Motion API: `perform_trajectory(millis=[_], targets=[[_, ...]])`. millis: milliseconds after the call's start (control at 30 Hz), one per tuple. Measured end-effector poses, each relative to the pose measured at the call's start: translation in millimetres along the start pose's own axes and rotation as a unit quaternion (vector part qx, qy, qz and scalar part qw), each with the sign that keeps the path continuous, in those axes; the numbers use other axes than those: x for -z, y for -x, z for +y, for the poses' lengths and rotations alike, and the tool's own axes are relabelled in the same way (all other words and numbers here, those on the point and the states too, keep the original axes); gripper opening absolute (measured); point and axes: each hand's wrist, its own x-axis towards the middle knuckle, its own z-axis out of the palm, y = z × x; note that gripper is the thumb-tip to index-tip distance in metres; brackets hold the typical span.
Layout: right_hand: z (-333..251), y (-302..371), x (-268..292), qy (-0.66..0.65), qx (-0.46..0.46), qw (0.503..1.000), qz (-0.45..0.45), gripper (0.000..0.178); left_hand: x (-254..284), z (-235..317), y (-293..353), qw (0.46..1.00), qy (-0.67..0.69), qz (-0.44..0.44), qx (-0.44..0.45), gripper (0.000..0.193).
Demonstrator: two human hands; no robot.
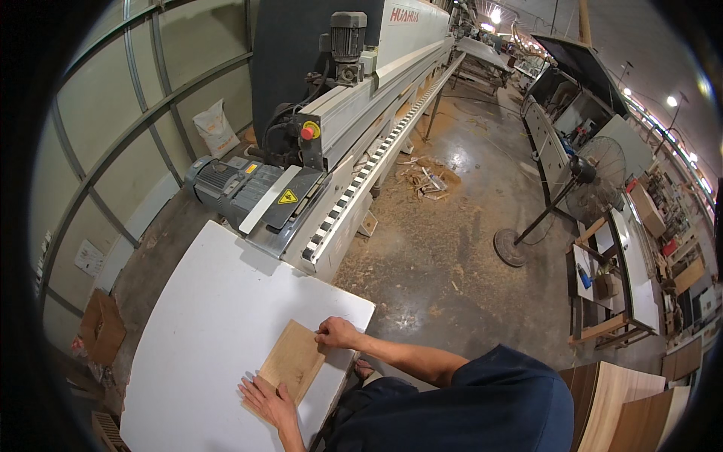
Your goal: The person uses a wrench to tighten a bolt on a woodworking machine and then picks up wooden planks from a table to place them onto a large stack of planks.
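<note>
A light brown wooden board [292, 357] lies flat on the white tabletop [203, 316], close to its right edge. My left hand [273, 403] rests on the near end of the board with its fingers spread and pressing flat. At the board's far right corner is my right hand [339, 332], its fingers curled together against the edge. Whatever is pinched in those fingers, if anything, is too small to make out.
Beyond the table stands a long edge-banding machine [407, 60] with a roller track [361, 181], a grey motor [241, 184] and a red stop button [307, 133]. Sawdust and scraps [429, 179] litter the floor. A pedestal fan [580, 169], workbench [633, 264] and stacked panels [625, 399] are right; a cardboard box [102, 328] is left.
</note>
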Motion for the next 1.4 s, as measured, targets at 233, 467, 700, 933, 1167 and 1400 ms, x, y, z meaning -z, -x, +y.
perform_trajectory(millis=[233,467,700,933,1167,1400], targets=[[-1,1,2,-0.001,-0.009,1.0,-0.006,0.033,-13,0,0,0.999,-0.009,0.004,-0.036,0.071],[-1,0,3,0.0,-0.021,1.0,-0.02,0.033,-10,2,-1,1.0,-0.006,-0.002,-0.03,0.071],[-1,-1,4,0.004,-0.027,0.999,-0.028,0.033,-12,0,-1,1.0,-0.004,-0.001,-0.031,0.071],[-2,0,6,-0.001,-0.02,0.999,-0.026,0.033,-10,2,-1,1.0,0.002,-0.006,-0.026,0.071],[0,0,6,-0.008,-0.016,0.999,-0.027,0.033,-8,2,0,1.0,0.01,-0.007,-0.027,0.071],[3,-2,5,-0.028,-0.007,0.999,-0.032,0.031,-6,4,0,1.0,0.011,-0.009,-0.026,0.071]])
